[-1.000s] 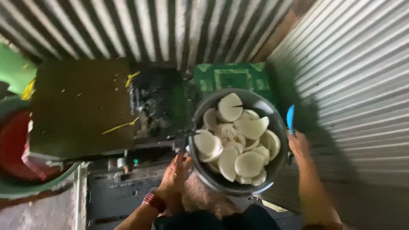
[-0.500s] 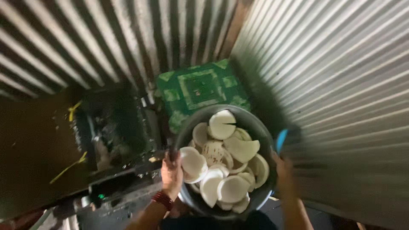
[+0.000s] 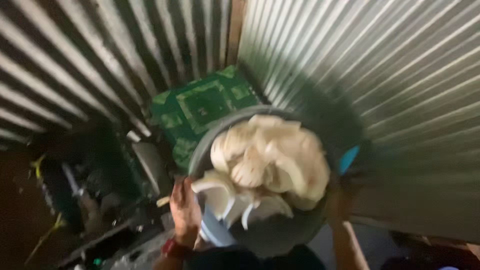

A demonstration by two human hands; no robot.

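Held low in the middle of the view: a round grey metal basin (image 3: 305, 227) heaped with pale white curved pieces (image 3: 270, 162) (too blurred to tell what kind). At its near-left rim, the left hand (image 3: 184, 212), fingers curled over the edge and gripping, red band at the wrist. At the right rim, the right hand (image 3: 339, 197), dark and smeared, seemingly on the edge, finger spread impossible to tell; just above it a small blue thing (image 3: 348, 159). Behind, a green patterned mat (image 3: 200, 107) in the corner of corrugated metal walls (image 3: 380, 65).
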